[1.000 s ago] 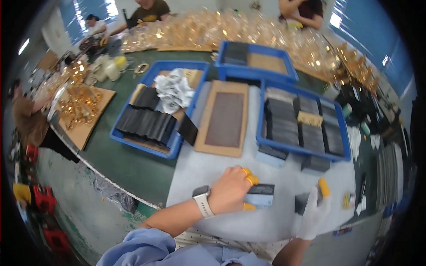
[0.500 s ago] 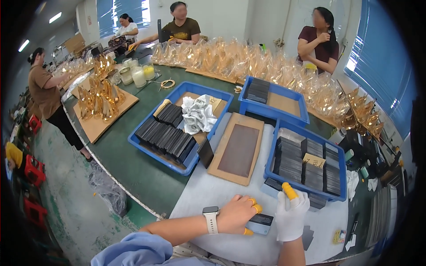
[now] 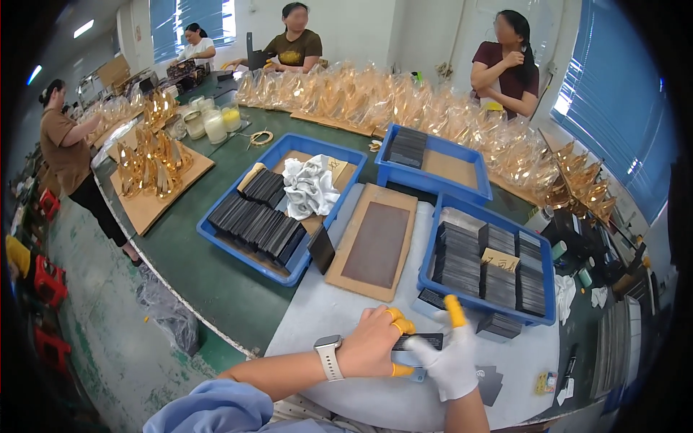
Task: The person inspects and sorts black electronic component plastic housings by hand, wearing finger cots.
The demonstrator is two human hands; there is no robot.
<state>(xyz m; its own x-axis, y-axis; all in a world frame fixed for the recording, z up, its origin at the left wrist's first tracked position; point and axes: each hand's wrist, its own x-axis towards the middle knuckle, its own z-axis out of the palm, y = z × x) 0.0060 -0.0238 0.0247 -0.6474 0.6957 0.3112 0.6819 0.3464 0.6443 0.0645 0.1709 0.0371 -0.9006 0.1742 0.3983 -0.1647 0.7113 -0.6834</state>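
My left hand (image 3: 374, 345), bare with yellow finger cots and a watch on its wrist, grips a small flat black-topped block (image 3: 422, 340) with pale blue sides. My right hand (image 3: 453, 361) wears a white glove with a yellow cot on the raised index finger. Its fingers are spread, and the gloved thumb lies over the block's right part; whether it touches cannot be seen. Just beyond the hands, another dark-topped block (image 3: 432, 299) sits by the right blue tray (image 3: 426, 278). A further dark-topped block (image 3: 499, 327) stands before that tray.
Thin dark plates (image 3: 491, 382) lie right of my glove. Ahead is a cardboard-bordered brown pad (image 3: 375, 245), with an upright dark plate (image 3: 321, 247) beside it. Dark plates and a white cloth (image 3: 310, 187) fill the left blue tray (image 3: 209, 234). Wrapped gold pieces line the back; several people are beyond.
My gloved hand has shifted slightly left and spread, bringing its thumb over the block. My left hand keeps its grip. The whole view has shifted a little.
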